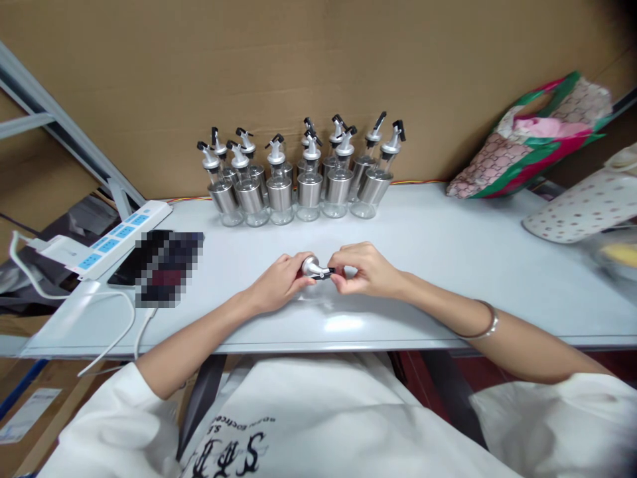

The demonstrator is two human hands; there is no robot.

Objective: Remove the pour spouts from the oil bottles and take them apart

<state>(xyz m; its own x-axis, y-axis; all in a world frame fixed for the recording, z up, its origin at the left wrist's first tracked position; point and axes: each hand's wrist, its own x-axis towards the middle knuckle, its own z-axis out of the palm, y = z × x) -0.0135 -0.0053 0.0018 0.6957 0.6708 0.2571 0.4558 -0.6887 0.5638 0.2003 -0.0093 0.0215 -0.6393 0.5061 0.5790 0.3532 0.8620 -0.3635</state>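
Near the front middle of the table, my left hand [281,282] is closed around the silver-and-black pourer spout [311,267], beside its round silver collar. The thumb and index finger of my right hand [362,269] pinch the black tip of the same spout, which points right. What lies under the collar is mostly hidden. Behind my hands, several glass bottles [308,189] with steel sleeves and similar pourer spouts stand upright in rows.
A white power strip [124,238] and dark, partly pixelated devices [172,265] with white cables lie on the table [448,265] at left. A colourful bag [532,143] and a dotted white container [582,206] are at right. Cardboard [279,60] rises behind the bottles.
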